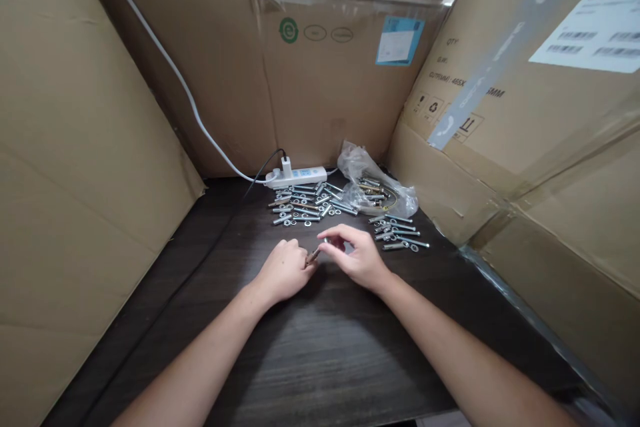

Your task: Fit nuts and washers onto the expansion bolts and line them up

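Observation:
My left hand [287, 268] is closed around an expansion bolt [313, 256], whose far end slants up to the right out of the fist. Thumb and forefinger of my right hand [357, 255] pinch at that upper end, where a small shiny piece shows; I cannot make out whether it is a nut or a washer. Both hands hover low over the dark table [320, 353]. Beyond them lie loose bolts, sleeves, nuts and washers [307, 205] in a spread group. A smaller group of bolts and washers [400, 232] lies to the right of my right hand.
A clear plastic bag [377, 183] with more bolts rests at the back right. Beside it stands a white power strip [297, 177] with a plugged-in adapter and cables. Cardboard boxes [210, 67] wall the table at the left, back and right. A black cable [200, 263] crosses the left side.

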The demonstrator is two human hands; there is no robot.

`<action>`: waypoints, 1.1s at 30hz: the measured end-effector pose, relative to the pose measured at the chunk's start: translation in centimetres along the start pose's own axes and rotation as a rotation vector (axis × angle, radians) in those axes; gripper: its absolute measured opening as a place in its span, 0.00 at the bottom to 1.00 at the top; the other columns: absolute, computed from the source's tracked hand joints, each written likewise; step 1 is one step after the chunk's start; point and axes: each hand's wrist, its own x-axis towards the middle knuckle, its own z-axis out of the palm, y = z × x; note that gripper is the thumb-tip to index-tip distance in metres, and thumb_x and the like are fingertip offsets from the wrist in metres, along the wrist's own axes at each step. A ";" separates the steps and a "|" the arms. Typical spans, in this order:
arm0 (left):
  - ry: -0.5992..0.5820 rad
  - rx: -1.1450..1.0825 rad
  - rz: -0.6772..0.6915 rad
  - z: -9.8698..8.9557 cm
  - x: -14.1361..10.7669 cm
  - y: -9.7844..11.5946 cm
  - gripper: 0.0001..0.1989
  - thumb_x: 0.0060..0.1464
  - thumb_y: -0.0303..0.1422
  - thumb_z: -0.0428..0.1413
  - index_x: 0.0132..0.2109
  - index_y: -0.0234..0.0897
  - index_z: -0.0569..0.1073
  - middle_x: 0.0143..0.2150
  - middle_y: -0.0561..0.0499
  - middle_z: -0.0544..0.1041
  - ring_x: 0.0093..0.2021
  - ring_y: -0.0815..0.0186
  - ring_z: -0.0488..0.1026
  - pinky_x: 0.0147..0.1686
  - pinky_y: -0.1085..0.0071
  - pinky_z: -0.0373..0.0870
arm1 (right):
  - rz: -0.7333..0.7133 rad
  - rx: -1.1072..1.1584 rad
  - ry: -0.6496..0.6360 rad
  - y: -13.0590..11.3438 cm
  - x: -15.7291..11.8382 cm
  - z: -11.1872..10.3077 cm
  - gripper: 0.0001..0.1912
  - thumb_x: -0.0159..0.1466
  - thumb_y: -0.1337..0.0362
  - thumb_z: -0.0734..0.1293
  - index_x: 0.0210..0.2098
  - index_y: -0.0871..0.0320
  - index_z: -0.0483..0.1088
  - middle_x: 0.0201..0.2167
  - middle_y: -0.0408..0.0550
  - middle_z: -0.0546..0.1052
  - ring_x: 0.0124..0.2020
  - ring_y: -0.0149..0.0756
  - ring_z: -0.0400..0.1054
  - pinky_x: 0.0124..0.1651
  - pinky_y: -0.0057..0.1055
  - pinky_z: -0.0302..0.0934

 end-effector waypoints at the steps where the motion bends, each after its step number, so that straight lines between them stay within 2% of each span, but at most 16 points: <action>1: 0.003 0.000 -0.007 0.0 0.0 0.0 0.24 0.62 0.38 0.41 0.23 0.34 0.71 0.24 0.46 0.73 0.31 0.62 0.67 0.32 0.66 0.55 | 0.020 -0.033 0.031 0.5 0.2 -0.5 0.10 0.61 0.60 0.66 0.39 0.59 0.73 0.29 0.45 0.73 0.27 0.31 0.63 0.31 0.27 0.60; 3: 0.010 -0.005 -0.029 0.0 0.0 -0.2 0.25 0.62 0.39 0.40 0.23 0.34 0.71 0.24 0.46 0.73 0.31 0.62 0.68 0.33 0.67 0.56 | 0.066 -0.191 0.046 2.0 0.6 -1.8 0.09 0.61 0.60 0.65 0.38 0.58 0.73 0.31 0.46 0.74 0.29 0.32 0.65 0.34 0.29 0.60; 6: 0.028 -0.014 -0.082 0.1 0.0 -0.6 0.25 0.62 0.40 0.40 0.23 0.34 0.71 0.25 0.46 0.72 0.31 0.62 0.68 0.35 0.67 0.57 | 0.174 -0.492 -0.083 4.2 1.1 -3.5 0.07 0.59 0.61 0.67 0.34 0.57 0.74 0.28 0.46 0.75 0.33 0.37 0.65 0.38 0.32 0.58; 8: 0.041 -0.023 -0.100 0.2 -0.1 -0.8 0.25 0.62 0.40 0.39 0.24 0.35 0.71 0.26 0.46 0.72 0.32 0.62 0.68 0.35 0.67 0.57 | 0.232 -0.591 -0.139 5.0 1.1 -4.0 0.07 0.59 0.60 0.67 0.34 0.56 0.74 0.28 0.46 0.76 0.35 0.38 0.66 0.39 0.32 0.58; 12: 0.051 -0.044 -0.097 0.1 -0.1 -0.8 0.25 0.62 0.40 0.39 0.23 0.35 0.69 0.25 0.48 0.71 0.31 0.62 0.68 0.35 0.67 0.57 | 0.239 -0.620 -0.140 5.2 1.1 -3.9 0.09 0.61 0.59 0.65 0.36 0.55 0.74 0.31 0.46 0.76 0.35 0.37 0.66 0.40 0.31 0.57; 17: 0.055 -0.054 -0.099 0.0 -0.1 -0.7 0.25 0.62 0.40 0.39 0.22 0.35 0.68 0.24 0.48 0.70 0.31 0.63 0.67 0.34 0.67 0.56 | 0.234 -0.629 -0.145 5.2 1.1 -3.8 0.10 0.61 0.57 0.65 0.35 0.55 0.74 0.29 0.45 0.75 0.34 0.36 0.65 0.39 0.30 0.56; 26: 0.056 -0.048 -0.108 0.1 -0.2 -0.9 0.25 0.62 0.41 0.40 0.22 0.35 0.69 0.25 0.47 0.71 0.31 0.63 0.67 0.35 0.67 0.57 | 0.301 -0.780 -0.165 6.0 0.9 -4.2 0.08 0.60 0.58 0.66 0.36 0.54 0.74 0.31 0.45 0.75 0.36 0.39 0.64 0.40 0.32 0.55; 29: 0.057 -0.042 -0.110 0.1 -0.1 -0.8 0.25 0.62 0.41 0.40 0.23 0.35 0.70 0.26 0.47 0.71 0.31 0.63 0.68 0.35 0.67 0.57 | 0.253 -0.804 -0.135 5.9 0.9 -3.9 0.11 0.61 0.57 0.64 0.38 0.54 0.73 0.36 0.48 0.75 0.40 0.40 0.63 0.44 0.34 0.55; 33: 0.058 -0.039 -0.097 0.1 -0.2 -0.7 0.26 0.62 0.41 0.39 0.24 0.35 0.71 0.25 0.46 0.72 0.32 0.62 0.68 0.35 0.66 0.58 | 0.156 -0.829 -0.124 5.4 1.3 -2.5 0.17 0.64 0.58 0.60 0.50 0.55 0.68 0.46 0.51 0.72 0.48 0.43 0.60 0.51 0.37 0.54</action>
